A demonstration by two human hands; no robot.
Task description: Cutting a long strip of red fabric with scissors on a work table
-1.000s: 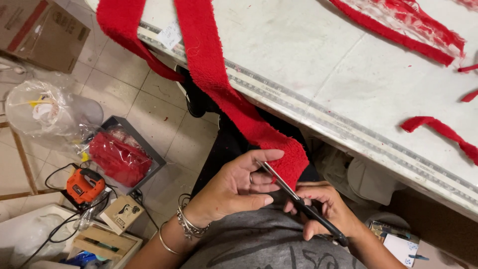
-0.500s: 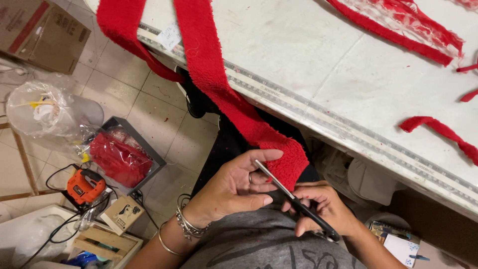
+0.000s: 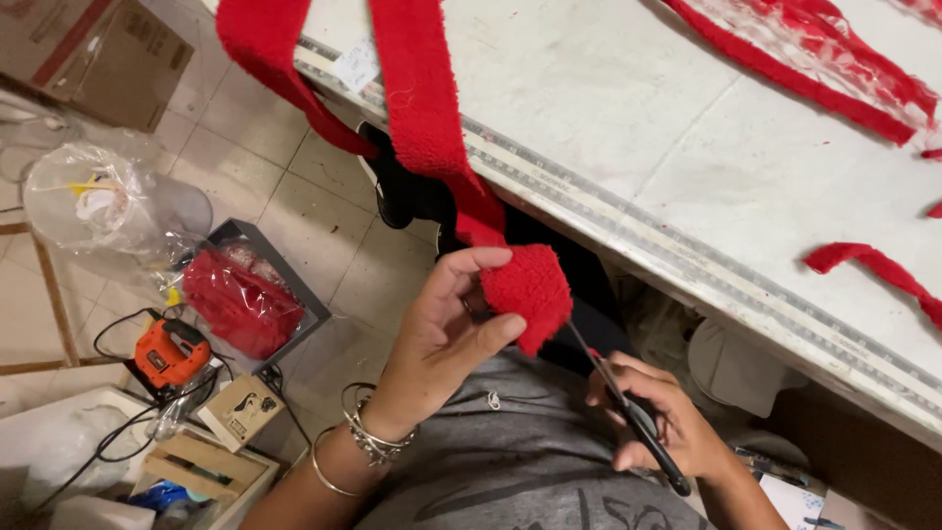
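A long strip of red fleece fabric [image 3: 422, 108] hangs off the white table [image 3: 608, 118] down to my lap. My left hand [image 3: 446, 329], with bangles on the wrist, pinches the strip's lower end [image 3: 530, 290] between thumb and fingers. My right hand [image 3: 653, 417] grips black-handled scissors [image 3: 628, 417]. Their blades point up at the underside of the red end. Whether the blades touch the fabric is hard to tell.
More red fabric strips [image 3: 824, 69] and a scrap [image 3: 873, 270] lie on the table. On the tiled floor at left are a cardboard box [image 3: 108, 54], a clear plastic bag [image 3: 108, 211], a grey tray with red cloth [image 3: 245, 299], an orange power tool [image 3: 172, 353] and small boxes.
My left hand has lifted the fabric's end and folded it over the fingers. The scissors have come out of the cloth and now sit lower, pointing up at it.
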